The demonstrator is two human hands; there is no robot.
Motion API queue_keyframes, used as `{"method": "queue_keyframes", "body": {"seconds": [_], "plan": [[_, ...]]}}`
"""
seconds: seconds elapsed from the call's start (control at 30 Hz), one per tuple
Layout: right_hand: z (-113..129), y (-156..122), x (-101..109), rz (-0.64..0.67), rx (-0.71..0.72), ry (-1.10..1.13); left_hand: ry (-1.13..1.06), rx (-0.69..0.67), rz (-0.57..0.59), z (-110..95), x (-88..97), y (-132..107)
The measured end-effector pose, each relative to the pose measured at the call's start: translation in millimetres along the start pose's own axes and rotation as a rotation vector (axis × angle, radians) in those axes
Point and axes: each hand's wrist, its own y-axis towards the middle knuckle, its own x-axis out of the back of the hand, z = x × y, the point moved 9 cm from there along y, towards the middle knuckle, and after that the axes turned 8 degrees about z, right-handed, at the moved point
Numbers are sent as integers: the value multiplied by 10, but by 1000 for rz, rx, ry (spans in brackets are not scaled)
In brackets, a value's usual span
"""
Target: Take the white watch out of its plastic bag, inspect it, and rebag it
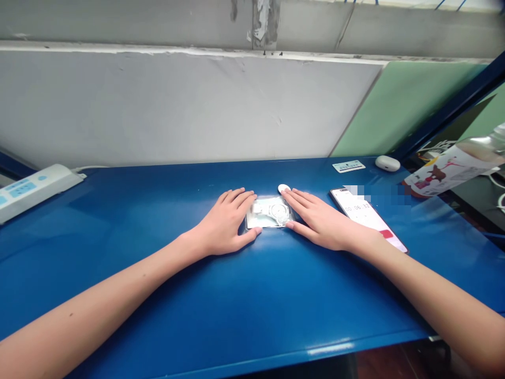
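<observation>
Both forearms come in from near edge onto blue table [252,316], converging toward centre. L hand [224,223] flat, palm down, fingers [236,197] spread and pointing far-right, thumb along near-left corner of a small clear packet [270,213]. R hand [319,218] also flat, palm down, fingers pointing far-left, thumb at packet's near-right corner. Neither hand closed on anything: both open, just pressing/touching packet edges. Packet lies flat at table centre between the hands, roughly rectangular, long axis left-right, parallel to near edge; white coiled item w/ round part visible inside, details too small to tell. Small white round disc [284,188] just beyond packet, touching or nearly touching R fingertips, can't tell which. Phone [369,218] right of R hand, screen up showing timer digits, long axis running near-right to far-left, partly under R wrist. Farther right: white card [349,166], white earbud case [387,162], plastic bottle [457,166] lying tilted at right edge. Far left: white power strip [35,187]. Grey wall panel [177,105] behind.
</observation>
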Motion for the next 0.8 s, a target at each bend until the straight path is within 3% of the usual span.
{"method": "queue_keyframes", "body": {"seconds": [0.8], "plan": [[30, -9, 74, -26, 7, 7, -15, 55, -26, 48, -19, 3]]}}
